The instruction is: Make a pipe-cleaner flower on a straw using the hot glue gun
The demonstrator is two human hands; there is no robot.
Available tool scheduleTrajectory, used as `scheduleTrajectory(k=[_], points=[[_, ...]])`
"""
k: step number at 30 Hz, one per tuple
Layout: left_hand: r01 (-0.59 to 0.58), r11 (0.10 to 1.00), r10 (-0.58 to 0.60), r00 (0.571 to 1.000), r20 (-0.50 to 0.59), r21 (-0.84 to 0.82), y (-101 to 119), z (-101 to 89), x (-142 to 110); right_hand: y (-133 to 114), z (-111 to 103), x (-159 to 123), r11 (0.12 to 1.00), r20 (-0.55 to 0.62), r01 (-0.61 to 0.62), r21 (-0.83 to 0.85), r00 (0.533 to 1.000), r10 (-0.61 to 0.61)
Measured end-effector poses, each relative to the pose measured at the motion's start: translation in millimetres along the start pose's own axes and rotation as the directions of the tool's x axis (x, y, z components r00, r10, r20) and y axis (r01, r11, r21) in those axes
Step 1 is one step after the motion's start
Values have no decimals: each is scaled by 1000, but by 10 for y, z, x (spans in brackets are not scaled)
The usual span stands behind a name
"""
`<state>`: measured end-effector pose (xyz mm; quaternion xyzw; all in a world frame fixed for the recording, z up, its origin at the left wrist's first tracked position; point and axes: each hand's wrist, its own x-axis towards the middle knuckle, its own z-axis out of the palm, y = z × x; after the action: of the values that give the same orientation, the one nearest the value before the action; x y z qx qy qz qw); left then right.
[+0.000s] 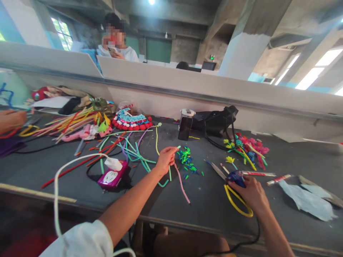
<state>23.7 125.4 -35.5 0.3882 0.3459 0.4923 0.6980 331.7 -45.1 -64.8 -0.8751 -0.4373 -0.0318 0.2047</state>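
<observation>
My left hand is closed in a pinch on a pale green pipe cleaner, with a small green tip showing at the fingertips. A pink pipe cleaner lies just below that hand. Right of it is a scatter of small green and blue pieces. My right hand is closed around a dark blue tool, whose exact kind is partly hidden by the fingers. Scissors with yellow handles lie against this hand, blades pointing up and left.
A purple power socket with a white plug stands left. Behind are pipe cleaners, a pom-pom piece, a phone against a cup, a black bag and pipe-cleaner flowers. Another person's hand is far left.
</observation>
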Motion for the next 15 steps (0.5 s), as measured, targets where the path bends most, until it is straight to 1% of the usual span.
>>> scheduleTrajectory(k=[2,3,4,5,6,7,9,10,12,15], points=[[2,1000,-2,1000,8,0,-3,8,-6,-104,-69,-130,993,11,-36,-112,999,37],[5,1000,-5,1000,13,0,-3,14,-11,-166,-101,-208,986,-31,-47,-159,999,43],[8,1000,-8,1000,19,0,-4,20,-16,-234,-124,-285,984,-93,-39,-176,995,23],[12,1000,-12,1000,26,-1,-4,26,-21,-309,-135,-357,987,-153,0,-161,988,-25],[14,1000,-14,999,33,-2,-4,32,-26,-392,-133,-418,990,-195,75,-121,976,-98],[16,1000,-16,999,38,-4,-4,36,-30,-481,-117,-463,983,-210,169,-66,961,-179],[17,1000,-17,999,43,-9,-6,40,-35,-679,-64,-494,942,-164,331,49,933,-319],[18,1000,-17,999,42,-12,-8,40,-35,-784,-37,-477,926,-119,368,86,926,-357],[20,1000,-19,999,39,-12,-12,39,-36,-997,0,-379,922,-39,379,72,925,-378],[23,1000,-23,999,31,-4,-13,40,-41,-1280,9,-123,940,39,322,-117,947,-319]])
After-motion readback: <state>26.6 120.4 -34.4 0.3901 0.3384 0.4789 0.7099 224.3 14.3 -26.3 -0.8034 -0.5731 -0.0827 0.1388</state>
